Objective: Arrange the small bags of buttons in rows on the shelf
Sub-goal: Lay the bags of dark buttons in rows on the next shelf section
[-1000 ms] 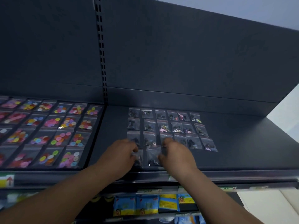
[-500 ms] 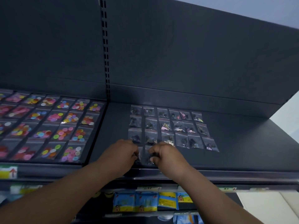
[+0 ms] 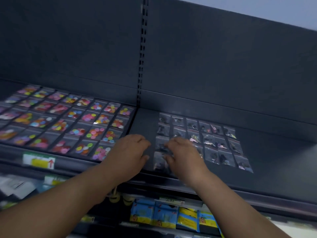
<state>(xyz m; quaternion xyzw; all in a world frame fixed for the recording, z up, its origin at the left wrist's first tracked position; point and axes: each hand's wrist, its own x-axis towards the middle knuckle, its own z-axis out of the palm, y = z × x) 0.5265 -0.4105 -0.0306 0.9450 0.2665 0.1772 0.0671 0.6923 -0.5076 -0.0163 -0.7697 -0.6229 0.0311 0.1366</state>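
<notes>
Item: clear plastic button bags (image 3: 197,140), square, gridded on matte dark shelf (image 3: 277,162). My left hand (image 3: 127,154) loosely spread; right hand (image 3: 184,156) curled, grip unclear.

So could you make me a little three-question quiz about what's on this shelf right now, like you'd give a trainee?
1. True or false: the bags of bright coloured buttons lie to the left of the bags of dark buttons.
2. Multiple choice: where is the right hand? A) over the near left corner of the dark-button grid; B) on the yellow price label; C) on the blue and yellow packets below.
3. Fill in: the left hand rests on the bare ____, between the two groups of bags.

Key: 1 true; 2 A; 3 shelf.
</notes>
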